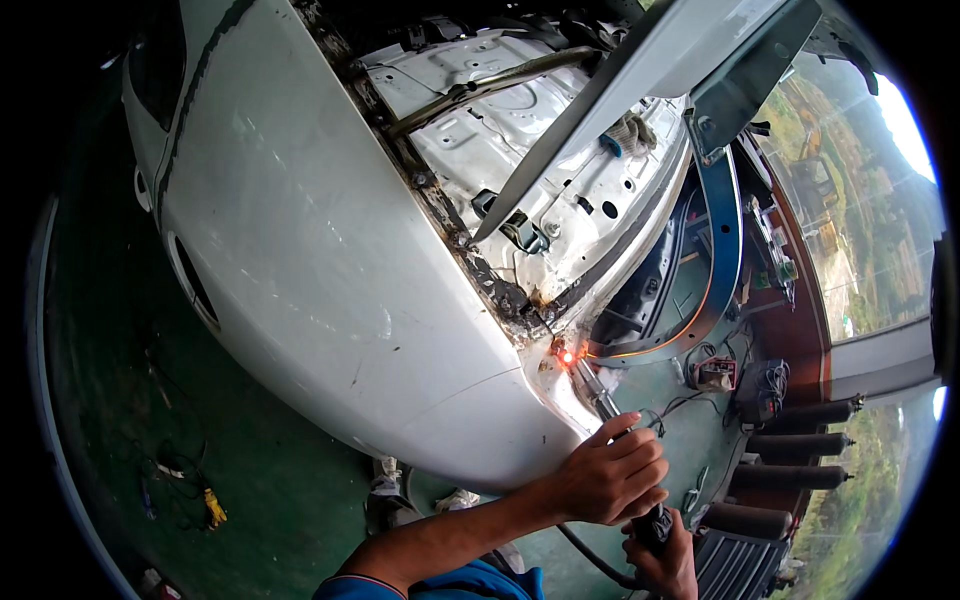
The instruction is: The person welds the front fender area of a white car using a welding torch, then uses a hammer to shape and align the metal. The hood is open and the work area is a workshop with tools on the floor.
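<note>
Both of my hands are closed on a welding torch (597, 389), which slants up and left toward a white car body (330, 240). My left hand (612, 472) wraps round the torch's neck, its fingers over the top. Lower down, my right hand (672, 562) grips the black handle, partly cut off by the picture's edge. At the torch tip a small bright orange glow (567, 357) shows on the body's corner seam (550, 345). The metal there is bare, brown and scorched. A dark cable (595, 562) runs from the handle to the left.
A grey metal panel (600, 125) juts over the work. Beneath it a work glove (632, 135) lies on the white inner floor panel (585, 210). Several gas cylinders (790, 478) lie stacked at right, near a red-and-grey machine (715, 373). A yellow connector (214, 508) lies on the green floor.
</note>
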`<state>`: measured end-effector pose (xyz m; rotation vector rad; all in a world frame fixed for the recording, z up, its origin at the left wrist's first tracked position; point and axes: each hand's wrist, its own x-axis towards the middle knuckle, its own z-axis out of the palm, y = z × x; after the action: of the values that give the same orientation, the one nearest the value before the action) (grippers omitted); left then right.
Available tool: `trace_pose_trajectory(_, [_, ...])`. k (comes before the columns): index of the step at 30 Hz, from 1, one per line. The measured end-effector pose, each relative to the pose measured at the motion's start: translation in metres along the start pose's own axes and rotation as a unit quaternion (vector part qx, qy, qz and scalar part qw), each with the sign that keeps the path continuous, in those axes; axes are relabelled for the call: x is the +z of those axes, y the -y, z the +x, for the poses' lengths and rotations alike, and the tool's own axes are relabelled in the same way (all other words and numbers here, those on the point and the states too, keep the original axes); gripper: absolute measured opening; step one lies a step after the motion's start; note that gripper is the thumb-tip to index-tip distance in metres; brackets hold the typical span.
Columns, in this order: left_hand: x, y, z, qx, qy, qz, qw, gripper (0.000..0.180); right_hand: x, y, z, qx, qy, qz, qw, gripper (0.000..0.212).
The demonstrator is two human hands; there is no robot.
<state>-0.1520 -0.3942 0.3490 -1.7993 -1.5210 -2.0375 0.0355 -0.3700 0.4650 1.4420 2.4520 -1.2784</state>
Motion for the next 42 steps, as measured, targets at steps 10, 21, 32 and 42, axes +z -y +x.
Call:
trace_pose_trajectory(10, [0.003, 0.001, 0.002, -0.003, -0.023, -0.007, 1.0, 0.023, 0.006, -0.012, -0.002, 0.064, -0.046, -0.032, 0.996, 0.033])
trace_pose_trajectory(21, [0.007, 0.002, -0.001, -0.001, -0.02, -0.014, 1.0, 0.023, -0.002, -0.017, -0.002, 0.018, 0.012, 0.005, 1.0, 0.04])
trace_pose_trajectory(32, [0.001, -0.002, 0.002, 0.015, -0.001, -0.02, 1.0, 0.029, -0.003, -0.012, -0.007, 0.034, 0.006, 0.003, 0.999, 0.038])
trace_pose_trajectory(42, [0.001, 0.0, 0.0, 0.002, 0.001, 0.0, 1.0, 0.024, -0.001, -0.001, -0.001, 0.023, 0.005, -0.01, 1.0, 0.034])
